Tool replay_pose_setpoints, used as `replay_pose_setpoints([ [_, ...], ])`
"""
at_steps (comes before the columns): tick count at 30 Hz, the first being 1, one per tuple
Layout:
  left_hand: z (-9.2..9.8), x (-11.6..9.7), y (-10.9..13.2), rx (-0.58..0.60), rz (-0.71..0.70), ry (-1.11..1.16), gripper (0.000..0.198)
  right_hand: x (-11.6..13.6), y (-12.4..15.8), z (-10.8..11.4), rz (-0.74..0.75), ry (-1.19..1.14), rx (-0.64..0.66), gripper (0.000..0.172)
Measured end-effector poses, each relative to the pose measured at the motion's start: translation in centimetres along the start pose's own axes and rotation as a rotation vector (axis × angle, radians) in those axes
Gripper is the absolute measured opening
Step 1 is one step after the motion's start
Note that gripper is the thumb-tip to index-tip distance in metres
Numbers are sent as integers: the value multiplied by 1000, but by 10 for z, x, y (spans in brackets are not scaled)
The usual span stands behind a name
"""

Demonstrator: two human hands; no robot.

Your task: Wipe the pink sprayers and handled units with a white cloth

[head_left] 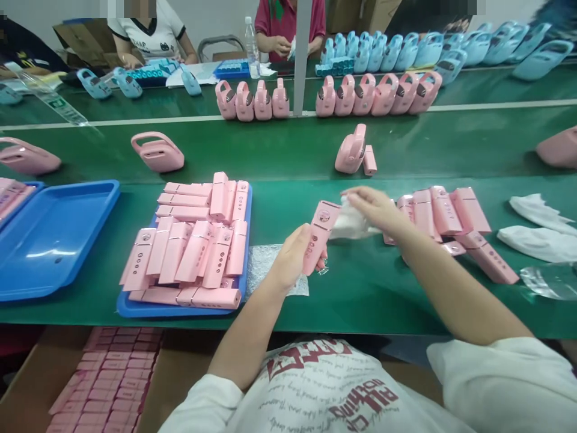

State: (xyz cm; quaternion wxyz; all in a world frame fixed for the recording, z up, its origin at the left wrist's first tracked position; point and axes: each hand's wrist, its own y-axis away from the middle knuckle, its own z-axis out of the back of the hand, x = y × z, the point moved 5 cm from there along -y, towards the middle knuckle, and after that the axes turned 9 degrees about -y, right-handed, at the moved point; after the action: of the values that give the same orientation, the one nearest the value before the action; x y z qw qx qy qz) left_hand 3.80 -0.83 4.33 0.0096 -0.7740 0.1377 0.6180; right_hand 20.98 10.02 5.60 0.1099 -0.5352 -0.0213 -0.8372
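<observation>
My left hand (291,257) is closed around a slim pink device (318,236) with small buttons on its face, held upright over the green table. My right hand (376,207) grips a white cloth (349,221) pressed against the top of that device. A blue tray (135,308) piled with several more pink devices (193,246) lies just left of my left hand. Another group of pink devices (446,213) lies on the table behind my right forearm.
A second blue tray (54,231) sits at far left. White cloths (538,240) and a clear bag (547,281) lie at right. Pink handled units (157,152) stand on the green belt (279,144); blue ones line the far side, where other people work. A box of pink devices (108,379) sits below.
</observation>
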Motion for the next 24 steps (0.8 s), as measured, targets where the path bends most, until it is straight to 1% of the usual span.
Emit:
replay_pose_setpoints([
  [2, 1, -1, -1, -11, 18, 44, 51, -23, 13, -19, 41, 139, 223, 49],
  [3, 1, 0, -1, -11, 34, 62, 51, -33, 20, -26, 70, 219, 304, 54],
  [4, 1, 0, -2, -13, 47, 77, 50, -40, 25, -31, 106, 299, 349, 53],
  [5, 1, 0, -2, -16, 51, 85, 48, -44, 28, -32, 146, 372, 358, 47],
  [6, 1, 0, -3, -17, 43, 83, 46, -47, 29, -31, 187, 426, 338, 37],
  [7, 0, 0, -4, -18, 31, 73, 44, -47, 28, -28, 217, 446, 290, 28],
  [9, -2, 1, -5, -2, 21, 44, 38, -45, 26, -17, 206, 374, 142, 18],
  [12, -7, 8, -7, 41, 72, -2, 34, -36, 29, 4, 118, 133, -168, 12],
  [13, -9, 10, -8, 52, 94, -23, 36, -31, 34, 9, 129, 57, -266, 12],
  [14, -10, 14, -9, 61, 119, -48, 39, -24, 39, 13, 176, -9, -346, 12],
  [15, -12, 17, -10, 66, 144, -73, 41, -16, 44, 15, 245, -62, -399, 12],
  [16, -14, 21, -11, 67, 167, -96, 44, -9, 49, 15, 322, -95, -417, 13],
  [18, -16, 27, -13, 48, 209, -129, 50, 2, 58, 7, 469, -77, -364, 17],
  [20, -17, 33, -17, 14, 250, -116, 61, 10, 66, -10, 603, 23, -245, 20],
  [22, -16, 35, -19, -51, 284, -29, 74, 15, 77, -29, 774, 91, -130, 22],
  [24, -13, 34, -21, -128, 291, 99, 83, 19, 88, -46, 969, 99, -4, 24],
])
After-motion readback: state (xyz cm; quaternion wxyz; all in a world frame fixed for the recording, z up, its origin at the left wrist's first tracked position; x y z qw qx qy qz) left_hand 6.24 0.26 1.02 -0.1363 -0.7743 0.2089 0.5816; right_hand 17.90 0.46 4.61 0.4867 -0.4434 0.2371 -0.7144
